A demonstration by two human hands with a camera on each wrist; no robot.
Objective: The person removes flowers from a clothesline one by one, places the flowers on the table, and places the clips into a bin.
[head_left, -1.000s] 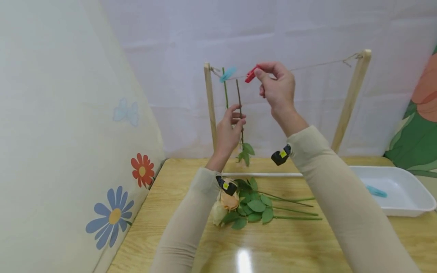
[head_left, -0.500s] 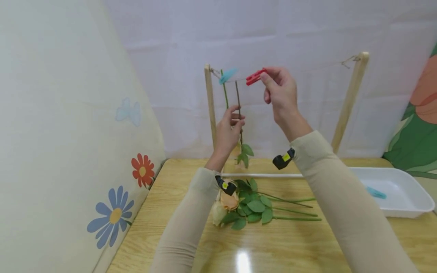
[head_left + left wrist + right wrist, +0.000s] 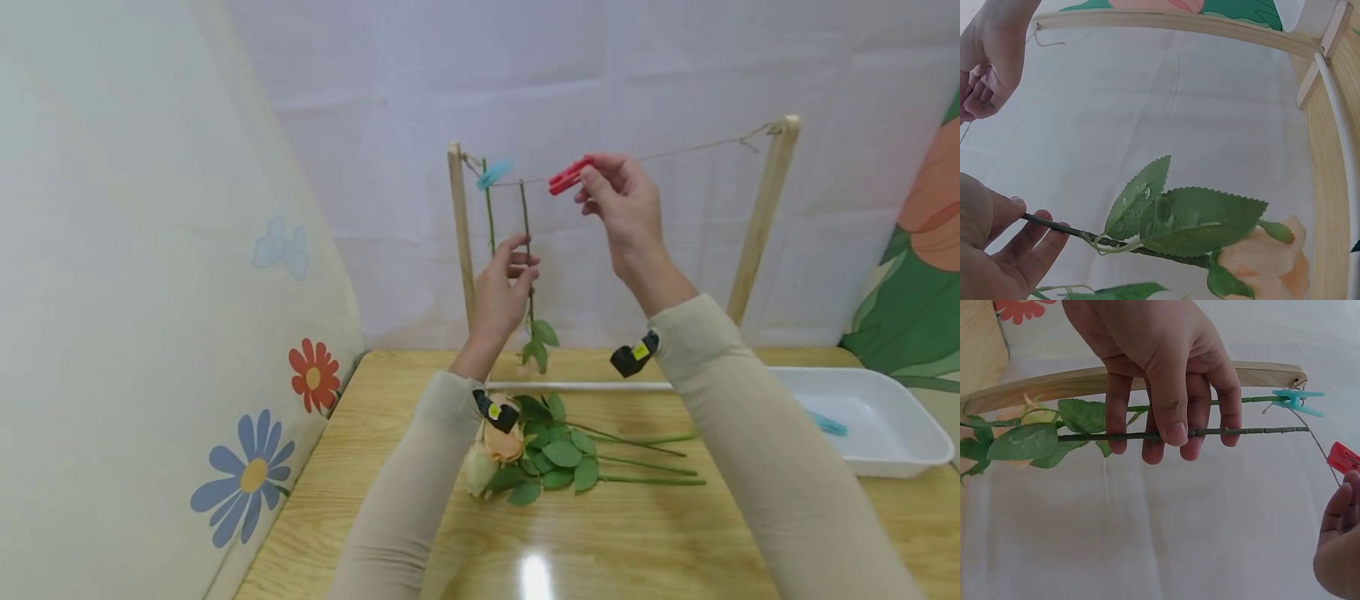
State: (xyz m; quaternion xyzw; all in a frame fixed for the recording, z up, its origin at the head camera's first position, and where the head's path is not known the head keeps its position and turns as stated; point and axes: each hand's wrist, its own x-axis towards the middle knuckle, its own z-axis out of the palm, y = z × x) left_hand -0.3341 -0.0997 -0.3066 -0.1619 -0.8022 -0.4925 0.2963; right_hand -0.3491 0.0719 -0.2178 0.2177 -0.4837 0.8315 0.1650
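My left hand (image 3: 498, 300) pinches the dark stem (image 3: 526, 208) of a peach rose between thumb and fingers. The rose hangs head down, its bloom (image 3: 1266, 259) low in the left wrist view. The stem's cut end reaches up to the twine (image 3: 697, 149). My right hand (image 3: 632, 212) holds a red clothespin (image 3: 570, 176) at the twine, right of that stem; whether it grips the twine I cannot tell. Further left, a blue clothespin (image 3: 1294, 400) fastens a second, green stem (image 3: 1257, 399) to the twine.
Two wooden posts (image 3: 763, 225) carry the twine, with a white rod (image 3: 585, 386) low between them. Several roses with leaves (image 3: 562, 454) lie on the wooden table (image 3: 615, 542). At right stands a white tray (image 3: 900, 417) with a blue clothespin (image 3: 827, 423) inside.
My right hand has shifted a little right and down with the red clothespin, which now lies flatter. My left hand stays at the stem, almost unmoved.
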